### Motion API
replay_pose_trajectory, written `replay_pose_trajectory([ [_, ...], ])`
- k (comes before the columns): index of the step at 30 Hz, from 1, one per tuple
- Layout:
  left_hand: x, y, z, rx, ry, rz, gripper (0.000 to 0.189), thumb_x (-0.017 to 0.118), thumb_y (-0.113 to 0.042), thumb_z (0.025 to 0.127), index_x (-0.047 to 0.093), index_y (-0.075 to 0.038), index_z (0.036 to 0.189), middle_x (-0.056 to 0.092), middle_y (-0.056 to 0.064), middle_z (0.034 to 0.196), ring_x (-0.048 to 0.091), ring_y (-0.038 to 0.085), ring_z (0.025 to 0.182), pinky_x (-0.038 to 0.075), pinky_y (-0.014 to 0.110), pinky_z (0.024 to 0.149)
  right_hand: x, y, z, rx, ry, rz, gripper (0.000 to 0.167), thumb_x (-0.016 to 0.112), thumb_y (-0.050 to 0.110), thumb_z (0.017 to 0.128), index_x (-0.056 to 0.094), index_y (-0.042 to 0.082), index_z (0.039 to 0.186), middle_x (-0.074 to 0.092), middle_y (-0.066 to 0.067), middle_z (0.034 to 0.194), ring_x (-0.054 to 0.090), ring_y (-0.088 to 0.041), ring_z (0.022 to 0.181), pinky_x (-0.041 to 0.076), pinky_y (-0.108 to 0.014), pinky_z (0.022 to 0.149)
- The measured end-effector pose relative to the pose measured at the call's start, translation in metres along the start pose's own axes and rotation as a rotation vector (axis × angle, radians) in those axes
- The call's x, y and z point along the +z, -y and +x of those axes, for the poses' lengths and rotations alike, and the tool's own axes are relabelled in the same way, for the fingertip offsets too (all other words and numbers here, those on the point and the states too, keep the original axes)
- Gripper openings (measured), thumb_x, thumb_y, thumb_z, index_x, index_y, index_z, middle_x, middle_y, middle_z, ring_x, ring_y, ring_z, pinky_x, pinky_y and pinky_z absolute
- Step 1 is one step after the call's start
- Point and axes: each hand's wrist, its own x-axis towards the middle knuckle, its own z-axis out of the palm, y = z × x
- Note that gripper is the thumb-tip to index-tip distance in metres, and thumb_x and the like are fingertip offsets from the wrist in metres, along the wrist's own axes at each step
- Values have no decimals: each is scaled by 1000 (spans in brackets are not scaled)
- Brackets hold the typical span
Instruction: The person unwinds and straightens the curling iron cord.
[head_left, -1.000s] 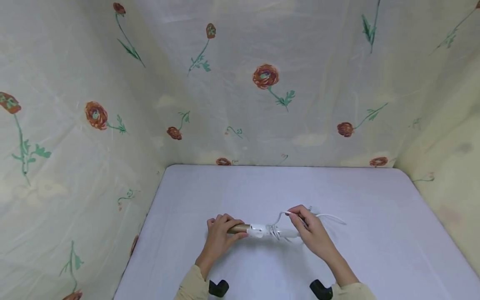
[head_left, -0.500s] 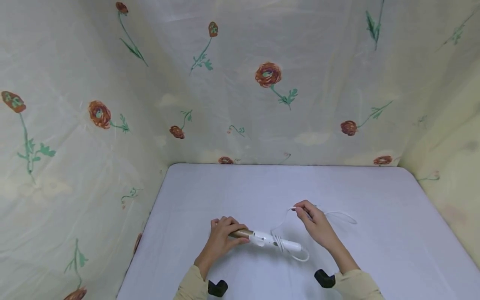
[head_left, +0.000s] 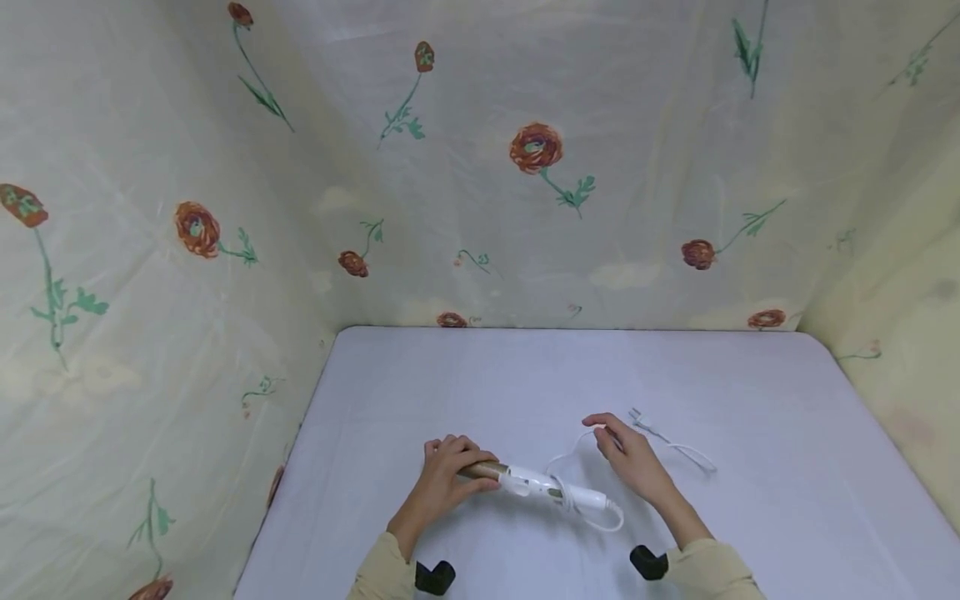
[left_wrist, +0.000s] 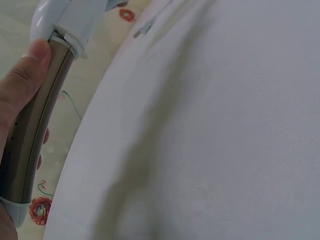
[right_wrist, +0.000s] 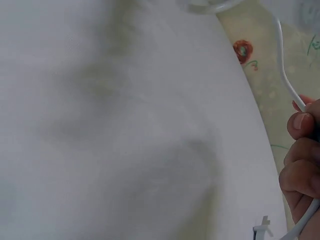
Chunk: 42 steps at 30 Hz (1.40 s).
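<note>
My left hand grips the bronze barrel of a hair curling iron from its left end. In the left wrist view my thumb presses along the bronze barrel, below the white handle. A white cord is looped round that handle and bends back from its right end. My right hand holds the cord to the right of the iron. Seen from the right wrist, its fingers are curled round the cord. Beyond this hand is the two-pin plug on its length of cord.
The white tabletop has rounded far corners. Floral cloth hangs behind it and along both sides. A black wrist mount sits by the left sleeve, another by the right sleeve.
The iron's handle end has swung down toward me, and its end loop shows. My right hand drew the cord up and right, then dropped slightly. The plug now shows beyond it.
</note>
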Motion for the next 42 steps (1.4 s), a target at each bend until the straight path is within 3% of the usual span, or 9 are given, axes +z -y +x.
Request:
replay_pose_trajectory([
  [10,-2,-4,1,-48,8,-71,36,67,-53,76,69,-33,106,58,-15,93,45,5,87,22,39,85,15,-18,-14,49,139,-70,19,49,12,98,63,10,110,49,4,66,39,-3,58,36,-21,58],
  [16,-1,-5,1,-57,-17,-45,36,67,-53,76,68,-34,106,58,-15,95,45,5,87,21,38,85,23,-16,-27,15,178,-119,17,58,7,91,65,14,106,68,1,96,61,-14,85,48,-31,78],
  [21,-1,-8,3,-106,-41,-44,36,68,-51,76,68,-32,107,59,-15,96,47,6,88,20,38,84,33,-14,-37,134,148,-171,13,63,17,90,65,23,101,65,9,94,61,-14,91,49,-39,86],
  [23,-3,-10,5,-124,-56,-47,37,69,-49,76,69,-30,108,60,-14,97,47,7,90,19,37,84,37,-14,-38,87,110,-233,16,66,19,88,68,24,102,68,9,97,63,-14,94,49,-39,88],
  [27,-4,-13,9,-139,-90,-23,38,74,-44,74,70,-27,108,61,-11,96,49,10,89,19,37,83,45,-11,-43,-159,24,-427,28,72,18,83,70,24,110,70,2,112,63,-21,107,45,-46,93],
  [30,-4,-13,10,-146,-111,-3,37,76,-41,73,70,-27,107,62,-10,94,48,10,87,19,38,83,51,-6,-49,-256,8,-516,31,71,19,83,68,19,114,68,-3,116,62,-27,110,41,-55,90],
  [33,-4,-12,12,-156,-128,-7,36,77,-40,73,70,-27,106,61,-10,93,47,10,86,19,39,84,54,2,-55,-218,22,-481,35,70,17,83,64,14,118,69,-4,113,62,-27,110,36,-58,95],
  [38,-5,-10,15,-165,-153,1,34,74,-44,74,70,-29,105,61,-10,93,47,9,86,20,40,85,57,13,-60,-117,43,-328,45,67,15,86,54,7,128,71,-3,106,65,-21,103,28,-55,104],
  [42,-4,-10,17,-151,-168,28,34,73,-46,75,70,-29,104,61,-9,92,47,10,86,21,40,85,58,17,-60,-120,56,-265,45,66,14,87,52,7,129,72,-2,103,66,-17,100,28,-56,103],
])
